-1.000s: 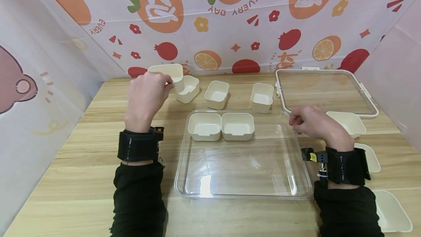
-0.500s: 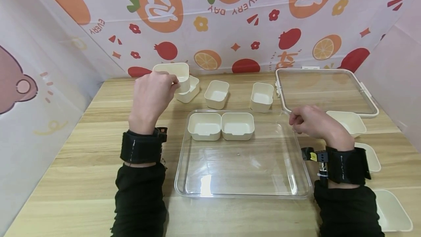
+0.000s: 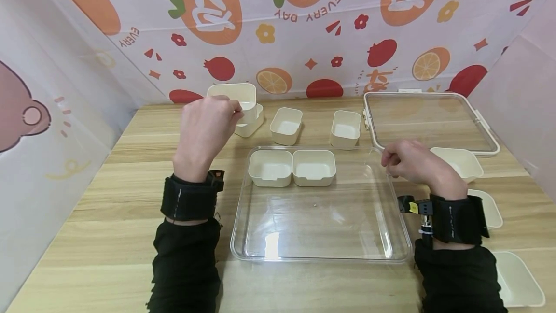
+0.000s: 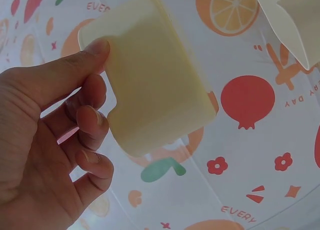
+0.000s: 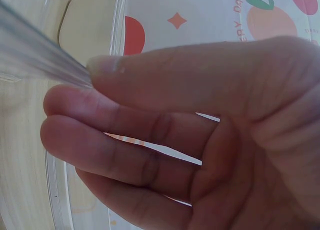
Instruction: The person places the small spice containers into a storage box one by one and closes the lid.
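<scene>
A: Head view first: your left hand (image 3: 207, 132) holds a cream cup (image 3: 234, 97) lifted above the table's (image 3: 130, 168) far left, just over another cup (image 3: 251, 124) that stands there. What does your left wrist view give?

B: Your thumb and curled fingers (image 4: 90, 121) pinch the cup (image 4: 150, 84) by its wall. You see only its underside, so you cannot tell what is inside it.

A: And your right hand (image 3: 412, 162)?

B: It sits at the right rim of the clear tray (image 3: 321, 250). In the right wrist view your thumb and fingers (image 5: 115, 140) pinch that clear edge (image 5: 40, 54).

A: What does the tray hold?

B: Two cream cups, side by side and touching, against its far wall: the left one (image 3: 270, 168) and the right one (image 3: 314, 167). Both show bare bottoms.

A: Anything else on the table?

B: Two single cups (image 3: 286, 125) (image 3: 346, 129) stand behind the tray, apart from each other. A clear lid (image 3: 427, 120) lies flat at the far right. Shallow cream pieces (image 3: 460, 161) (image 3: 519, 284) lie near your right arm.
</scene>
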The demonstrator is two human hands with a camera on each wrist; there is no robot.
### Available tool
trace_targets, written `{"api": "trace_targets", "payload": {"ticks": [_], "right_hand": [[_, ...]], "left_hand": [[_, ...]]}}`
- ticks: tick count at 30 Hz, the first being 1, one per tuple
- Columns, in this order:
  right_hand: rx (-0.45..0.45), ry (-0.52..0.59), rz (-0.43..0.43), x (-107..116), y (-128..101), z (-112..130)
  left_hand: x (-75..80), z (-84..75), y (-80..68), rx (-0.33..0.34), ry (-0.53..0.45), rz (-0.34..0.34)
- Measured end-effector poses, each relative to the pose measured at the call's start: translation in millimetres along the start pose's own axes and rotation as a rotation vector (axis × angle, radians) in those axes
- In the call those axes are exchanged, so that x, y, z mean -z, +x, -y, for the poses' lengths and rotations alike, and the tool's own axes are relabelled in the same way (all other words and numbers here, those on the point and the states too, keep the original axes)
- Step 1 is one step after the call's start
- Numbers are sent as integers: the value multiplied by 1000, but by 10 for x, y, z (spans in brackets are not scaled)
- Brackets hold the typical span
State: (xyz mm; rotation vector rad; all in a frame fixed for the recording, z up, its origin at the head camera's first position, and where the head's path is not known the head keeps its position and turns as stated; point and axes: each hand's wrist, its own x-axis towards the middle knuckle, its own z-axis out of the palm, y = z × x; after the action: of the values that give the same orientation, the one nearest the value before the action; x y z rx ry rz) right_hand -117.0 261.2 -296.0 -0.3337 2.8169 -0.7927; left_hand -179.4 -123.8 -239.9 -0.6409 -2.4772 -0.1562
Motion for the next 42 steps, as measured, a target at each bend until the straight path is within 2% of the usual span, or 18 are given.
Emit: {"api": "trace_targets", "payload": {"ticks": [16, 28, 42], "right_hand": [[1, 0, 4, 8, 14, -8], [-9, 15, 14, 23, 5, -17], [-17, 28, 19, 9, -5, 2]], "left_hand": [[31, -126, 32, -50, -12, 15], [49, -247, 44, -139, 37, -49], [105, -392, 9, -194, 19, -79]]}}
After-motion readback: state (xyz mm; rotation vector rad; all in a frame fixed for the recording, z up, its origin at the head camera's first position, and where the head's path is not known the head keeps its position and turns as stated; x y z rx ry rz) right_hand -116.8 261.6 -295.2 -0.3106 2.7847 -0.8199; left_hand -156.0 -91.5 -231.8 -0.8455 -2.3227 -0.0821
